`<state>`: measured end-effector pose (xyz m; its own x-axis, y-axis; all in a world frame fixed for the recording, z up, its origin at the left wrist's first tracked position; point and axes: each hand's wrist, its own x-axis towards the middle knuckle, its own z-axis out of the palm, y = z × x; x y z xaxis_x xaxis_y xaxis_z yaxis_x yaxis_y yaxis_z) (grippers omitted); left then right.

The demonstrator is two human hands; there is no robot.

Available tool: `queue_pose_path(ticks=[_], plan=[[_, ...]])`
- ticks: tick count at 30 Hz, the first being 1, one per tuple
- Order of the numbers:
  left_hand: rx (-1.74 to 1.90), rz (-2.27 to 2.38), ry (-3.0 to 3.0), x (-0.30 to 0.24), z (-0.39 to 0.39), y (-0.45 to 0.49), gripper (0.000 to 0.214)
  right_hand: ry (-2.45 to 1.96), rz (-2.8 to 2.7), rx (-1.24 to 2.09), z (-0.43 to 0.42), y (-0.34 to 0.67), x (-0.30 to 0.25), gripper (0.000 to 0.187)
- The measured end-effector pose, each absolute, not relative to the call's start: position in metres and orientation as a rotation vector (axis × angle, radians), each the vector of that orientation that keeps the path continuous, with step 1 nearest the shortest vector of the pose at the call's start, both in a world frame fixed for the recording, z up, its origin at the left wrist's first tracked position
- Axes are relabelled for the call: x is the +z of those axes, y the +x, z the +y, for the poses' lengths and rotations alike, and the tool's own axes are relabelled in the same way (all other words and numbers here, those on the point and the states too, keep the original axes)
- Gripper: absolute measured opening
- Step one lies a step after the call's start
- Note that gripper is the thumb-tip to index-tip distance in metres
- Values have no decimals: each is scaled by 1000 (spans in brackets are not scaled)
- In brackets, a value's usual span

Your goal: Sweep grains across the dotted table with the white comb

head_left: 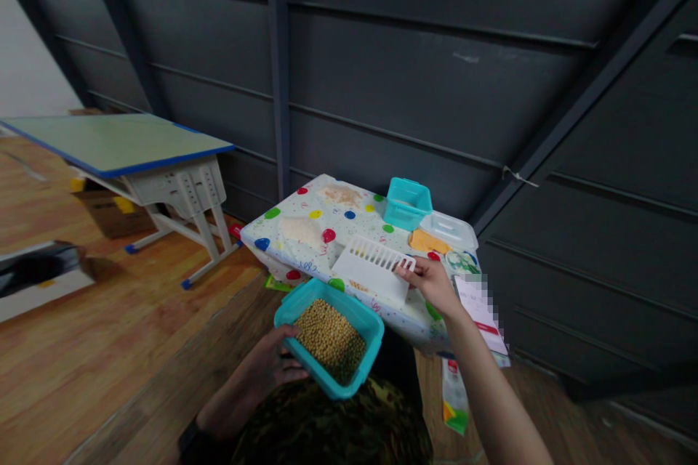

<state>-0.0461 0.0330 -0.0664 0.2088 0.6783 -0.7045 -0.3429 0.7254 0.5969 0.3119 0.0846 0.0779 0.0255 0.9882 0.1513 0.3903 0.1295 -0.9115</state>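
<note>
My left hand (278,357) grips the left rim of a teal plastic box (366,320), which is tilted near my lap at the table's front edge. Soybeans (330,334) fill part of the box. Between the fingers and thumb of my right hand (430,282) is the right end of a white plastic piece (368,275) with a row of slots along its far edge. This piece lies low over the table's front, and I cannot tell whether it rests on the cloth. A few loose soybeans (358,285) lie by its front edge.
The spotted tablecloth (349,227) bears two pale grain heaps, a second teal box (408,205), a clear lid (451,231), an orange cloth (429,242) and papers (480,309) at right. A green-topped desk (114,142) stands left. A dark panelled wall (392,73) rises behind.
</note>
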Motion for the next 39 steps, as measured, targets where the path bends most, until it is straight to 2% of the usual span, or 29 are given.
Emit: queue_pose_path(ticks=[9, 20, 28, 39], plan=[[737, 1124, 322, -71, 33, -46, 50, -1410, -1522, 869, 85, 308, 80, 64], [757, 1166, 320, -35, 33, -47, 33, -1387, -1503, 814, 87, 296, 72, 58], [771, 1160, 350, -18, 33, -48, 41, -1368, -1478, 803, 91, 298, 69, 59], [792, 1191, 353, -13, 36, -50, 34, -1352, -1390, 839, 95, 294, 57, 58]])
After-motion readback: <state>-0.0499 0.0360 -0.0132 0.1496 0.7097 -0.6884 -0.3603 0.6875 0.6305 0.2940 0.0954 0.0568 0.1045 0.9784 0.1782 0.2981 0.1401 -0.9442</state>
